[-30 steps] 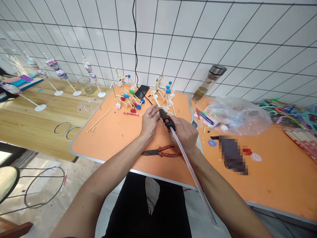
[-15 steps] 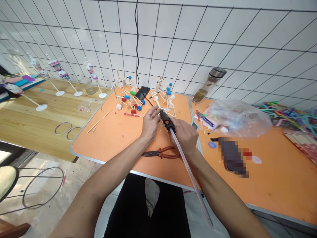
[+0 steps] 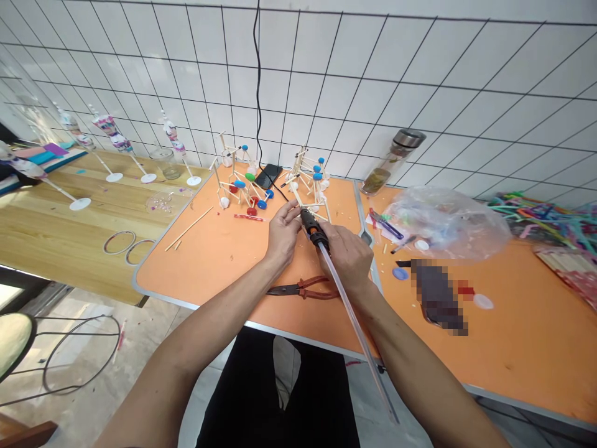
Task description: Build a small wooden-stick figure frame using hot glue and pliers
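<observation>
My right hand is closed around a black hot glue gun, with a long clear glue stick running out of its back toward me. The gun's nozzle points away, at a small frame of wooden sticks. My left hand is pinched at the left side of that frame; the gun hides part of its fingertips. Under my wrists lie pliers with red-orange handles. Just behind the frame stands a stick model with blue discs.
More stick models with coloured discs stand left, near a black phone. Loose sticks lie on the orange table. At right are a utility knife, a plastic bag, a glass bottle and pipe cleaners.
Almost nothing differs. Both hands, the glue gun and the stick frame hold the same place; the view has shifted very slightly.
</observation>
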Demonstrator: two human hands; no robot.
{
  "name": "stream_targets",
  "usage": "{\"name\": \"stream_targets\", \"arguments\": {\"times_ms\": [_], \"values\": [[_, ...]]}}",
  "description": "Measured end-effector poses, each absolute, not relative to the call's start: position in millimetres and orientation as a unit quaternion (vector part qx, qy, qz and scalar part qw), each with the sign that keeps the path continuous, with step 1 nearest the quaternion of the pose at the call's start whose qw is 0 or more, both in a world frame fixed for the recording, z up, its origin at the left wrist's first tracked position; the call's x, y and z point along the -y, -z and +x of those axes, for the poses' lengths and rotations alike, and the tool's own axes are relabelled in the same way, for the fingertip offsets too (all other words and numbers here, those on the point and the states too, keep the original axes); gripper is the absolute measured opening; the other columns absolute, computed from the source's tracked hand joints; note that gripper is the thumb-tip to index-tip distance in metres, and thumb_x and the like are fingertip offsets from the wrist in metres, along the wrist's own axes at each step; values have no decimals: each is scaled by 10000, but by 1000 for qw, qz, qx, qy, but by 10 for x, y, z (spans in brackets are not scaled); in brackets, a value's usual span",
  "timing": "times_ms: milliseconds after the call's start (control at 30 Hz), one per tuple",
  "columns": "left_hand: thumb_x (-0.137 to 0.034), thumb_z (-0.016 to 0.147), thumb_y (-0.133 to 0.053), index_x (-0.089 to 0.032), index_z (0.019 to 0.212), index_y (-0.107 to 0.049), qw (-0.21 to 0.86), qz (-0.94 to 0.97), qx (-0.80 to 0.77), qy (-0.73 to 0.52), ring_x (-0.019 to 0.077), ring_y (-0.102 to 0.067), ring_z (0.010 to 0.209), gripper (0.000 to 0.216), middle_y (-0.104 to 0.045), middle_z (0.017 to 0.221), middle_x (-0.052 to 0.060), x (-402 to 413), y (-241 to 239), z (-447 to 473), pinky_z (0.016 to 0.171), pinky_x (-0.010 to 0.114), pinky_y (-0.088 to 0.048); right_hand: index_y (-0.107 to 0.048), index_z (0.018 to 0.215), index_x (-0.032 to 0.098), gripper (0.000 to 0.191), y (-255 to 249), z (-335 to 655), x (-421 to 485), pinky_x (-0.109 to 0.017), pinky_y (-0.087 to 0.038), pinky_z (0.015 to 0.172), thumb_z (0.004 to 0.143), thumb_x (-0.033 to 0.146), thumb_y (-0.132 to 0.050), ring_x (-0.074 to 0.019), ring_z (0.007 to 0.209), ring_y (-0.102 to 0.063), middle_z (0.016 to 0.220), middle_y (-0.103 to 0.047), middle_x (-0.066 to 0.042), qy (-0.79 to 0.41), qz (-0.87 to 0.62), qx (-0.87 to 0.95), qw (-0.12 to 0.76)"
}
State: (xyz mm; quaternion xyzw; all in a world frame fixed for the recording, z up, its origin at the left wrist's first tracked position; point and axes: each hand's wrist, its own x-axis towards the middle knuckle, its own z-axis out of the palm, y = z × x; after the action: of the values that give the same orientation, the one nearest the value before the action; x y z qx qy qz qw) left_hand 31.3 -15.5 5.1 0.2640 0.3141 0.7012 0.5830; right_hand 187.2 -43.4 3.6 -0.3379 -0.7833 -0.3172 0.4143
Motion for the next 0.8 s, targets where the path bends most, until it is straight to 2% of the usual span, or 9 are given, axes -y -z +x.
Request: {"name": "stream_targets", "arguments": {"times_ms": [400,533,800], "values": [[-82,684,-808,-209,1169,-741,585,255,-305,-707,176,-776,934,506,-845,1085,41,148,-50,309,864,285,-571,-692,1381,108,304,-42,1866,441,-349,-432,723,1121,236,-598,-200,824,-720,981,-829,-96,320,-343,782,411],[-85,683,-806,-204,1174,-745,585,262,-305,-705,195,-790,978,509,-853,1103,57,146,-49,312,891,299,-580,-696,1368,103,294,-53,1859,448,-348,-423,724,1121,229,-598,-200,822,-715,975,-825,-97,318,-343,782,413],[-81,693,-810,-206,1164,-751,578,261,-301,-712,144,-780,860,491,-868,1037,31,156,-66,315,836,253,-593,-690,1374,115,296,-63,1852,462,-344,-425,720,1107,216,-612,-197,796,-699,936,-810,-77,323,-345,780,410]]}}
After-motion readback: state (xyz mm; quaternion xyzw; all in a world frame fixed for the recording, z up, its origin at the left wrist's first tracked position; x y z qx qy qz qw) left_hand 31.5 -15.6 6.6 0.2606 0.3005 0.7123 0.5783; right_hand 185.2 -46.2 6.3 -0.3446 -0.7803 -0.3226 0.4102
